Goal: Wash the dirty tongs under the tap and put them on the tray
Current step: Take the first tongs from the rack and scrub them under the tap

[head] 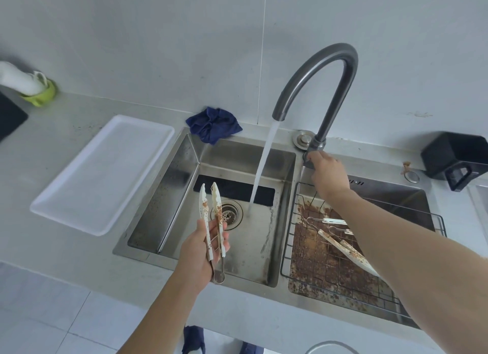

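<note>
a person held dirty tongs (212, 221) beside a running tap (315, 89).

the left hand (203, 250) gripped the white, brown-stained tongs, fingers (224, 241) curled round both arms; their long axis pointed away from the person, tips just left of the water stream (261, 168) over the steel sink (277, 248). the right hand (328, 172) rested at the tap's base, its grip unclear. the smooth white tray (66, 200) lay left of the sink.

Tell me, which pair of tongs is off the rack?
The tongs held in the left hand over the left basin; the other tongs lie in the wire rack.
</note>
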